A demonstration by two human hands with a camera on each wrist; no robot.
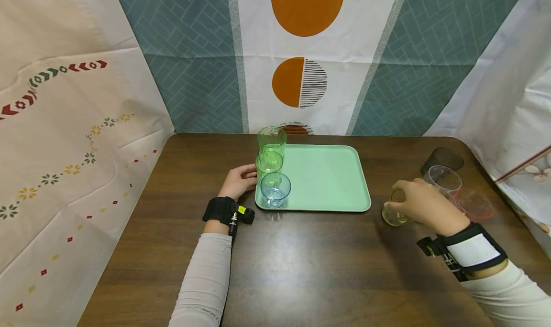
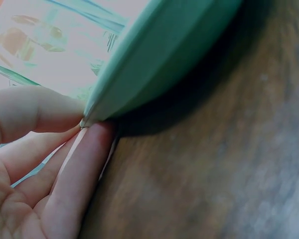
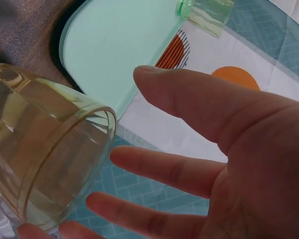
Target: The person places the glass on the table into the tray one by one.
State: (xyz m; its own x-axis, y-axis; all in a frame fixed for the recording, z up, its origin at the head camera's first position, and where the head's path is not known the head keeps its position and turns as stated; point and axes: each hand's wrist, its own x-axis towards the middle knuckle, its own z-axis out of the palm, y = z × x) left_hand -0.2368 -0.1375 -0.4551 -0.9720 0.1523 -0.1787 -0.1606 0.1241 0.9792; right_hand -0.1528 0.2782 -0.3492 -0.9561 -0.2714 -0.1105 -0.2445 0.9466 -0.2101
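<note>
My left hand [image 1: 238, 181] pinches the left rim of a light green tray [image 1: 325, 179]; in the left wrist view the thumb lies on the rim and fingers sit under it. Along the tray's left side stand a blue drinking glass [image 1: 275, 190], a green glass [image 1: 269, 163] and another green glass [image 1: 272, 138]. To the right of the tray, my right hand [image 1: 424, 205] hovers at a yellowish glass [image 1: 392, 217]. In the right wrist view its thumb and fingers are spread near the rim of that glass, without a grip on it.
Behind and beside the right hand stand a dark glass [image 1: 443, 158], a clear glass [image 1: 445, 178] and a red-rimmed glass [image 1: 475, 203], with another partly hidden. The brown wooden table [image 1: 275, 269] meets patterned cloth at its back and sides.
</note>
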